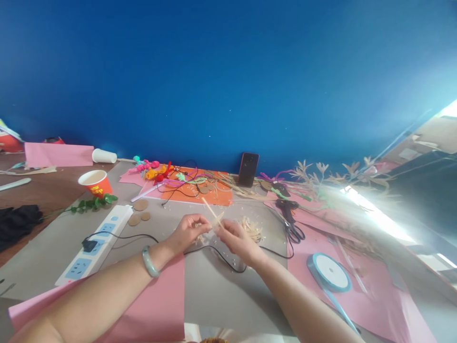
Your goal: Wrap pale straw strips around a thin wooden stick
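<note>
My left hand [191, 232], with a pale bangle [150, 261] on the wrist, is closed in a pinch above the middle of the table. What its fingertips grip is too small to make out. My right hand [236, 239] grips a thin pale stick [209, 207] that slants up to the left. By the fingertips of both hands shows a pale, pointed leaf-like piece [218, 219]; which hand holds it I cannot tell. Just behind my right hand lies a heap of similar pale strips [251, 229]. A black cable [228, 263] crosses the table below both hands.
At left are a white power strip [96, 245], a red paper cup [95, 184] and round brown discs [140, 205]. A phone [248, 169] leans on the blue wall. Rightward lie a black glue gun [286, 209], scissors [294, 233] and a blue ribbon spool [330, 271] on pink paper.
</note>
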A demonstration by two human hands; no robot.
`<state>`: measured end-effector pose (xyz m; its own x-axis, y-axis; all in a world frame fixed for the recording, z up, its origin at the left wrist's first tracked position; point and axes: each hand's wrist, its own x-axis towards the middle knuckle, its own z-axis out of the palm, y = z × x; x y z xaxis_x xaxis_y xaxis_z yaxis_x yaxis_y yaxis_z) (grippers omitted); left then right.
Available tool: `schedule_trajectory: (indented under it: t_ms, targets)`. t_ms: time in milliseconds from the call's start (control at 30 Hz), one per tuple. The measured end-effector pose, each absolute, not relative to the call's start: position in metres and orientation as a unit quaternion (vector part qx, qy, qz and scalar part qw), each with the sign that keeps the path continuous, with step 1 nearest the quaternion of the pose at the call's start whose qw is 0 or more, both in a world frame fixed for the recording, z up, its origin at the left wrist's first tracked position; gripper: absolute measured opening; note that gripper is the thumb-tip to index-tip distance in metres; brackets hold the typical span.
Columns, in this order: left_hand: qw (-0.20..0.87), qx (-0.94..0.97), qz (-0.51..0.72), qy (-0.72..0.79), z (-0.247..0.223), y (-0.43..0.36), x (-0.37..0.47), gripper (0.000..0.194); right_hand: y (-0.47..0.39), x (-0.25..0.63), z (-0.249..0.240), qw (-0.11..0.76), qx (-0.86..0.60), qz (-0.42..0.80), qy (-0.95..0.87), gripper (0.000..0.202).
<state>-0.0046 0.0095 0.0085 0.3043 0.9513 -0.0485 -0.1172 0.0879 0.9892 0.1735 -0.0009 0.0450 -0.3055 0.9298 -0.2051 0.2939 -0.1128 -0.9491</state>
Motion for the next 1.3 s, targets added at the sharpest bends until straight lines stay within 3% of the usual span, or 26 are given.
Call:
schedule_trajectory:
  t_ms: [133, 300, 433, 733, 833, 1033, 1133, 1300]
  targets:
    - [0.581, 0.563, 0.435, 0.396, 0.005, 0.011, -0.004, 0.024, -0.007, 0.166, 0.04, 0.275, -0.507, 0.485, -0.658, 0.046]
    - [0.587, 0.548, 0.429, 0.414, 0.003, 0.011, -0.005, 0.027, -0.004, 0.17, 0.042, 0.36, -0.502, 0.545, -0.567, 0.046]
    - [0.584, 0.557, 0.419, 0.415, 0.002, 0.011, -0.006, 0.03, -0.001, 0.174, 0.047, 0.397, -0.502, 0.519, -0.567, 0.034]
    - [0.525, 0.578, 0.416, 0.466, 0.001, 0.011, -0.003, 0.028, 0.023, 0.218, 0.08, 0.303, -0.58, 0.326, -0.682, 0.024]
    - [0.409, 0.585, 0.452, 0.535, -0.009, 0.021, -0.007, 0.015, 0.036, 0.238, 0.085, 0.207, -0.61, 0.251, -0.723, 0.022]
    - [0.276, 0.64, 0.373, 0.613, -0.018, 0.036, -0.019, 0.022, 0.051, 0.252, 0.073, 0.08, -0.643, 0.208, -0.733, 0.012]
    - [0.248, 0.653, 0.348, 0.625, -0.016, 0.036, -0.02, 0.022, 0.054, 0.257, 0.075, 0.073, -0.638, 0.196, -0.741, 0.008]
    - [0.229, 0.662, 0.325, 0.636, -0.016, 0.037, -0.018, 0.023, 0.048, 0.245, 0.082, 0.133, -0.608, 0.217, -0.752, 0.01]
